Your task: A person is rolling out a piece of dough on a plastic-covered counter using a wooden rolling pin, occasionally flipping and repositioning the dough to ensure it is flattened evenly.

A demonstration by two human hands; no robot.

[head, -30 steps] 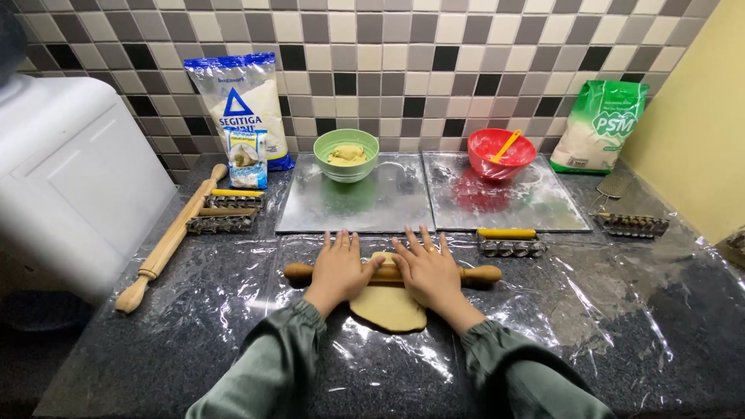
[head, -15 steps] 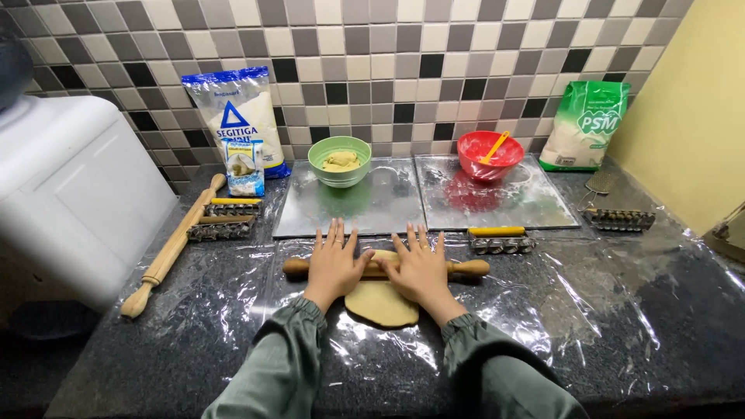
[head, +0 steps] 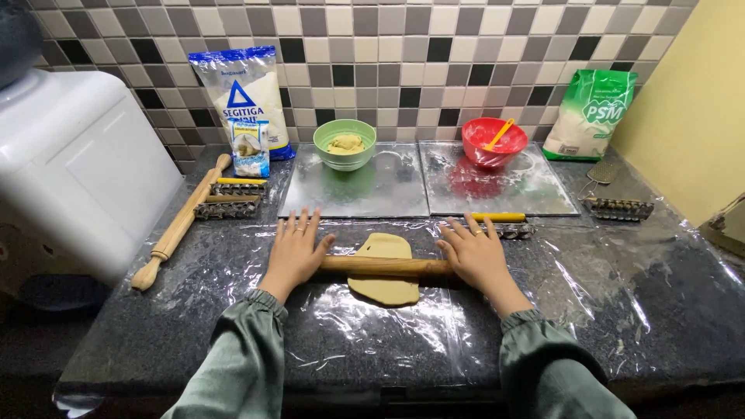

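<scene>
left hand (head: 295, 252): my fingers spread flat, palm pressing the rolling pin (head: 386, 267)
right hand (head: 477, 256): fingers apart, flat on the pin's other end
dough (head: 382, 278): flattened under the pin, on plastic-covered counter (head: 233, 295)

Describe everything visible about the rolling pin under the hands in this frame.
The rolling pin is a plain wooden cylinder, light brown, lying level and crosswise on the plastic-covered dark counter. Its middle rests across a flattened, pale yellow piece of dough, which shows both above and below it. The left hand presses flat on one end, the right hand on the other, fingers spread, so both ends are hidden.
</scene>
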